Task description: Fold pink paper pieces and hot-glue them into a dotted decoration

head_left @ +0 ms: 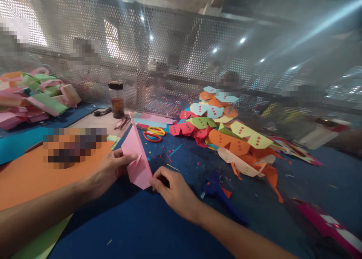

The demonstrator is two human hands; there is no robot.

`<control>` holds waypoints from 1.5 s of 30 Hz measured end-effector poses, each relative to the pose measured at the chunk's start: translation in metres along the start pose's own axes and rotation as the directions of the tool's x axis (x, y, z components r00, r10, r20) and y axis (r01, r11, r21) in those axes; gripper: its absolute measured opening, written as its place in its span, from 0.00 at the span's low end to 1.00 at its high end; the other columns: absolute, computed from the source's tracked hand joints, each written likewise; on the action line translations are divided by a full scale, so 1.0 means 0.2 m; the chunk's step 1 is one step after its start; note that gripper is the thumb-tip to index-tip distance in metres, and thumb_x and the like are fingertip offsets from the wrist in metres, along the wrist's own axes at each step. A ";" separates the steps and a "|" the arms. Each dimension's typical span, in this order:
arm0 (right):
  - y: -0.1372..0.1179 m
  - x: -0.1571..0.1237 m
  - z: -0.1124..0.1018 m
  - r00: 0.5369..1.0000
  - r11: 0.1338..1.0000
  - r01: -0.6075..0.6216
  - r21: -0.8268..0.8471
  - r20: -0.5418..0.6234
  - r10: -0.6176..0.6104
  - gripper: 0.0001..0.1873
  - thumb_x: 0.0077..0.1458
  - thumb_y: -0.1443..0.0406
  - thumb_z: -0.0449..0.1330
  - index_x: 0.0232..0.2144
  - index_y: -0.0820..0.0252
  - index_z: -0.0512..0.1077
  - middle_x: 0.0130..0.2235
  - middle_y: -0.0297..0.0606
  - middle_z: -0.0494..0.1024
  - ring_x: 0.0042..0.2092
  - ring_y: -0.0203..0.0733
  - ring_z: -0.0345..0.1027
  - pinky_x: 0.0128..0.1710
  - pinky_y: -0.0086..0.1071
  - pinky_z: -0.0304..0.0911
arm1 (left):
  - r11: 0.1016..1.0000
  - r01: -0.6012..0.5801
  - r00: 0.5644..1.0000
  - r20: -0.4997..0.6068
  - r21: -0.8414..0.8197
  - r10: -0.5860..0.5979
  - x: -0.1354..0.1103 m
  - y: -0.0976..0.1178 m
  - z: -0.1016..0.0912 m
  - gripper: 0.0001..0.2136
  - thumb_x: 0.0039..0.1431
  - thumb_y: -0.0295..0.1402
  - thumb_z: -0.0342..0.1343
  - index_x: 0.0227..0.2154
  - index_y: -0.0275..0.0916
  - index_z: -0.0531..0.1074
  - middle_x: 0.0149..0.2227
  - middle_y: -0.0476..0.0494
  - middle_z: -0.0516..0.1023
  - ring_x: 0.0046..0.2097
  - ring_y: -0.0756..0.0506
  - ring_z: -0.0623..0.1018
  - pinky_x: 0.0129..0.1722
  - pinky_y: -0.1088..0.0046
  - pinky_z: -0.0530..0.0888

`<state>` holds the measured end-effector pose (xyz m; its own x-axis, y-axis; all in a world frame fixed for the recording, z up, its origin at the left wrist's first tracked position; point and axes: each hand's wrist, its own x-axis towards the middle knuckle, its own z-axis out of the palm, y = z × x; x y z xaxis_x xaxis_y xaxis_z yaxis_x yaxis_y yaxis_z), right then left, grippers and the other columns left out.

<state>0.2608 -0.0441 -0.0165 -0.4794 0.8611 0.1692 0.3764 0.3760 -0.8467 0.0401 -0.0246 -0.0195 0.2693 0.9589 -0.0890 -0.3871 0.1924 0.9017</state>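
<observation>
A folded pink paper (137,157), long and pointed at its far end, lies tilted on the blue table top (147,221). My left hand (111,167) pinches its left edge between thumb and fingers. My right hand (172,189) is curled at the paper's near right corner, fingertips pressing on it. Both forearms reach in from the bottom of the view.
Orange paper (25,176) and a green sheet (42,244) lie at left. A heap of coloured folded paper shapes (226,134) sits at centre right, scissors (152,134) and a jar (117,99) behind, a blue glue gun (217,193) near my right wrist. A perforated metal screen (181,55) closes the back.
</observation>
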 end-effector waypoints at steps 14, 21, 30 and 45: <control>0.01 -0.01 0.02 0.995 0.983 0.096 -0.156 0.043 -0.091 0.08 0.61 0.65 0.59 0.29 0.59 0.71 0.28 0.30 0.74 0.29 0.34 0.65 0.32 0.29 0.57 | 0.977 -0.076 0.985 -0.134 0.200 0.104 0.00 0.08 0.00 0.13 0.50 0.40 0.71 0.33 0.37 0.80 0.33 0.43 0.84 0.32 0.46 0.81 0.36 0.73 0.77; 0.02 -0.01 0.04 0.992 0.973 0.127 -0.194 0.022 -0.125 0.06 0.59 0.67 0.60 0.28 0.59 0.71 0.28 0.30 0.74 0.29 0.33 0.65 0.31 0.28 0.57 | 0.973 -0.080 0.981 -0.154 0.217 0.115 0.00 0.09 0.00 0.11 0.45 0.38 0.73 0.23 0.37 0.78 0.25 0.49 0.80 0.27 0.51 0.76 0.29 0.79 0.72; 0.02 -0.01 0.05 0.991 0.962 0.137 -0.236 0.020 -0.136 0.06 0.58 0.67 0.60 0.28 0.58 0.70 0.28 0.31 0.75 0.29 0.34 0.66 0.31 0.29 0.57 | 0.962 -0.100 0.984 -0.115 0.255 0.133 0.01 0.08 -0.03 0.10 0.47 0.36 0.72 0.21 0.38 0.79 0.24 0.48 0.79 0.27 0.50 0.74 0.28 0.77 0.71; 0.02 0.00 0.05 0.989 0.960 0.142 -0.241 0.006 -0.145 0.06 0.57 0.67 0.60 0.27 0.58 0.69 0.28 0.30 0.73 0.29 0.34 0.65 0.30 0.28 0.56 | 0.967 -0.092 0.967 -0.211 0.236 0.144 0.01 0.09 -0.04 0.14 0.46 0.42 0.72 0.32 0.37 0.83 0.29 0.44 0.83 0.32 0.47 0.77 0.31 0.76 0.71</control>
<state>0.2544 -0.0468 -0.0259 -0.5334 0.7955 0.2876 0.4841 0.5659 -0.6674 0.0272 -0.0167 -0.0064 0.0184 0.9988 -0.0457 -0.1916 0.0483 0.9803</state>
